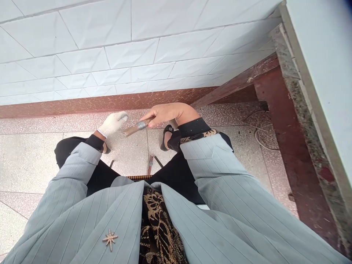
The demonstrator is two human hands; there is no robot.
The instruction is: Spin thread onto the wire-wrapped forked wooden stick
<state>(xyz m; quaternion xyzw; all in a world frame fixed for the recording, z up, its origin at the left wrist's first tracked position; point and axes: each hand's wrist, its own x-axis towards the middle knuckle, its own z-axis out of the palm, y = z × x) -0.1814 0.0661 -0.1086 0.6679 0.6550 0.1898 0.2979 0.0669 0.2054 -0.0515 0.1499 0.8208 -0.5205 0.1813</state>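
Observation:
My right hand is closed around one end of a brown stick-like tool, bound with grey wire near my fingers. Its free end points left and slightly down, towards my left hand. A white knitted glove covers that left hand, whose fingers are curled closed; whether anything is in them is hidden. A small gap separates the glove from the tool. Below, on the floor between my legs, lies a similar reddish wire-bound tool next to a dark thin stick.
White tiles with a red-brown skirting form the wall ahead. A red-brown frame under a pale slab stands at the right. Thin cable coils on the speckled floor. A yellow-black patterned edge shows beneath me.

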